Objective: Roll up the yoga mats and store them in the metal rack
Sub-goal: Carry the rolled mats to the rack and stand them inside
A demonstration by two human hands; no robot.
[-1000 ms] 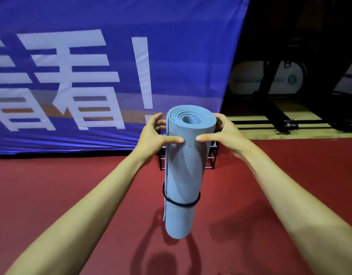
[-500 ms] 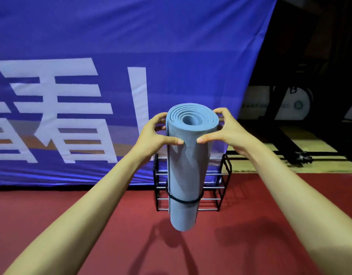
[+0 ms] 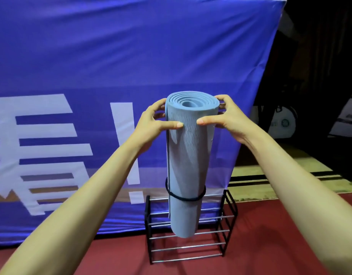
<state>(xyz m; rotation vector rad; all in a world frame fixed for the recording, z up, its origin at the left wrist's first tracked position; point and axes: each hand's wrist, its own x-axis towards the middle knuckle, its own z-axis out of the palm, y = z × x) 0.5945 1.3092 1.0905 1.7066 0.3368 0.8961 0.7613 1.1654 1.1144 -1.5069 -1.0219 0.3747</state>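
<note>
A rolled blue yoga mat [image 3: 188, 155], bound near its lower end by a black elastic band [image 3: 183, 198], is held upright at arm's length in front of a blue banner [image 3: 91, 56] with white lettering. The left grip [image 3: 151, 124] clasps the roll's upper end from the left, thumb across the near face and fingers curled round the far side. The right grip [image 3: 228, 120] clasps it likewise from the right, the two thumb tips close but apart. The mat's lower end hangs clear of the red floor [image 3: 270, 245] and, in this view, overlaps the black metal rack [image 3: 148, 225] standing at the foot of the banner. Whether the mat is over the rack or short of it cannot be told. Rolling appears done for this mat, and the step in hand looks to be carrying it to storage. The next move would call for lining the roll up with an opening between the rack's bars and lowering it in without snagging the band.
</note>
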